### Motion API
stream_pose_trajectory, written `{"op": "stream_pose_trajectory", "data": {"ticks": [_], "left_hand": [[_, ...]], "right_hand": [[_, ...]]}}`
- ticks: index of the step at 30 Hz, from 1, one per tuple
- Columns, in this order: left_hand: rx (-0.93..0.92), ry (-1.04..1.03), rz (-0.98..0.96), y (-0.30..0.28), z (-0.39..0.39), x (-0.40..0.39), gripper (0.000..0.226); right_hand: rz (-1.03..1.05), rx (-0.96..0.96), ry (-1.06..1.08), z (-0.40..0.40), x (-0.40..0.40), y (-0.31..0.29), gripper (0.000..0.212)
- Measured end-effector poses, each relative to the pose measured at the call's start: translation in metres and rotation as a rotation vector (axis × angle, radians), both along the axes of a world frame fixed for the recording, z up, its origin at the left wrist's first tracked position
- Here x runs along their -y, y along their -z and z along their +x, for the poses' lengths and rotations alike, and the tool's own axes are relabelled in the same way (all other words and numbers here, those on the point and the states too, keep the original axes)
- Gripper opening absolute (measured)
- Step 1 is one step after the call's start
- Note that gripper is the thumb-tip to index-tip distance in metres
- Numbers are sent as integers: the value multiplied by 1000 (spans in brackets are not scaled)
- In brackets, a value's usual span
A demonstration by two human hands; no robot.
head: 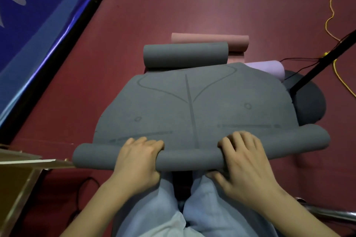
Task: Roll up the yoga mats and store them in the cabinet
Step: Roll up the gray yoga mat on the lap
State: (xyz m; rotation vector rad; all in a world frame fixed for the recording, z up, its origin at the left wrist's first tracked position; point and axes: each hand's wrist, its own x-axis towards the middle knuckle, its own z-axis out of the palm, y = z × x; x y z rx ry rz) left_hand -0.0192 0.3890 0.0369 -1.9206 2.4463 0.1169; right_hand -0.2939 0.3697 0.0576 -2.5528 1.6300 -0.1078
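Grey foam yoga mat (192,109), partly rolled, laid on the dark red floor (192,5) directly ahead of the kneeling person's pale blue trousers (154,208).

Rolled portion (188,159): a tight cylinder at the near end of the mat, its long axis running left to right across the view, square to the direction of rolling. Both ends project well beyond the hands.

Left hand (138,159): laid over the roll left of centre, fingers curled across its top, thumb tucked beneath; the grip is clamped on the roll.

Right hand (244,161): set likewise right of centre, fingers bent over the crest, thumb under; the grip is closed on the roll. The two hands are spaced about evenly either side of the mat's printed centre line, neither judged nearer to the work.

Unrolled remainder: lies flat beyond the hands, extending straight away from the body; a push forward along that line is judged to be what the next turn requires, with even pressure so that the ends stay level.

Beyond the flat end: a second grey rolled mat (185,55), parallel in axis; a pink rolled mat (210,39) just behind it; a lilac rolled mat (269,68) to the right, beside a dark round base (308,106).

Cabinet: not seen in this view.
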Motion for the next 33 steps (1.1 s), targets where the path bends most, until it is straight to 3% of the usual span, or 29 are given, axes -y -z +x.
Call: {"op": "stream_pose_trajectory", "data": {"ticks": [5,9,13,20,25,33], "left_hand": [[-61,-1,15,1,-2,5,36],[-86,35,-21,0,-4,2,39],[-10,15,-32,-2,-4,4,33],[3,-18,-12,-7,-9,14,32],[-123,-103,-217,1,-20,-6,60],[-109,-118,-317,20,-26,-29,57]], "right_hand": [[48,14,11,13,11,-1,56],[-47,79,5,18,-2,8,59],[-6,-34,-37,25,4,4,48],[121,-162,-10,35,31,-5,53],[180,-235,-49,37,43,-8,53],[246,-280,-116,46,59,-19,52]]}}
